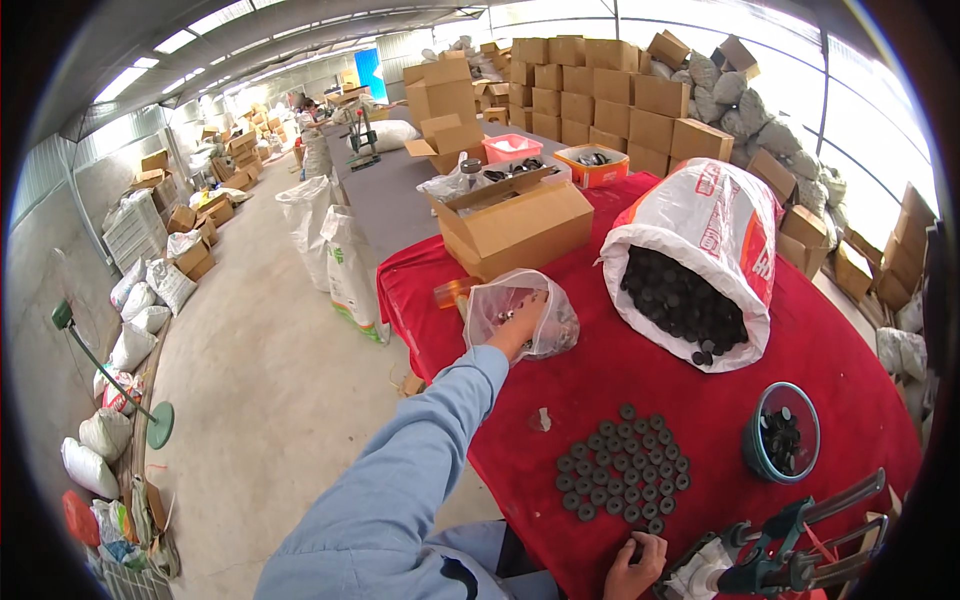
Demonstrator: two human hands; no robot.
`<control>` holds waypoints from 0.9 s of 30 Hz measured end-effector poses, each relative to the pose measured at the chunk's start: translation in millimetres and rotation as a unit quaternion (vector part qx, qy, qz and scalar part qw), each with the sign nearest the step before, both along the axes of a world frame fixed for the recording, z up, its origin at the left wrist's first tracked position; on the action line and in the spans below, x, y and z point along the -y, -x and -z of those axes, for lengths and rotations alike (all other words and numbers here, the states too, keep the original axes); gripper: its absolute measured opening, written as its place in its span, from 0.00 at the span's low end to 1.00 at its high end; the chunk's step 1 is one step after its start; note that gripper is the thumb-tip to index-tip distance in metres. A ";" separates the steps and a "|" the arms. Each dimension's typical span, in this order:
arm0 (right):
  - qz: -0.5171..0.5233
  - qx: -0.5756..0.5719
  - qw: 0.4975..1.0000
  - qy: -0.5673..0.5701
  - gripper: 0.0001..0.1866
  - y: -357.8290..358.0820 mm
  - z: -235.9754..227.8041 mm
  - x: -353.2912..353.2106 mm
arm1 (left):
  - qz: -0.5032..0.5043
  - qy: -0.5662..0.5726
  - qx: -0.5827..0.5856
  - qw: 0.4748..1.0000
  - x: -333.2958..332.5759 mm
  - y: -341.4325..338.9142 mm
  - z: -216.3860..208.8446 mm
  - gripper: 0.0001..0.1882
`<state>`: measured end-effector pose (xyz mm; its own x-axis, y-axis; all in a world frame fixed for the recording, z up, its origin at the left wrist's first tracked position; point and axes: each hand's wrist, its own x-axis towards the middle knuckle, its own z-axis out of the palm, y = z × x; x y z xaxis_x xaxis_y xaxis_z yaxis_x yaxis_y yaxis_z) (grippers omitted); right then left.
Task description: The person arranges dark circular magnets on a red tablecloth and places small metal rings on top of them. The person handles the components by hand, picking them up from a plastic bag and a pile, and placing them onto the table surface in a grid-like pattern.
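My left hand point(522, 322) reaches inside a clear plastic bag point(558, 325) that holds small parts; the fingers are hidden among its contents. At the table's near edge my right hand point(638, 568) is curled, thumb and forefinger close together around a dark spot that is too small to name. Just beyond those fingertips several black round pieces with centre holes point(621, 463) lie flat in a tight cluster on the red cloth point(520, 450). To their left sits a small pale scrap point(541, 420).
A white sack point(700, 210) spills black round pieces. A blue-rimmed bowl point(748, 440) of dark parts stands right, near a green hand press point(790, 550). Behind the bag are an open cardboard box point(520, 230) and an orange-headed hammer point(455, 292). Stacked cartons point(580, 80) stand farther back.
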<state>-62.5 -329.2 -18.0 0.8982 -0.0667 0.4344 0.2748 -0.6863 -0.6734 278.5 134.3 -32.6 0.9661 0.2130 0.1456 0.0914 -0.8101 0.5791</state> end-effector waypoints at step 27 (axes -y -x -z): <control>0.011 -0.007 1.000 0.018 0.07 -0.5 -3.3 -2.5 | -0.008 -0.188 0.078 0.979 21.5 10.0 43.6 0.30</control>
<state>-62.0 -326.7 -14.6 0.9025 -0.0710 0.4248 0.2507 -0.7155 -0.6521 268.5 112.9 -76.2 0.9227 0.1315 0.3623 0.0405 -0.9678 0.2483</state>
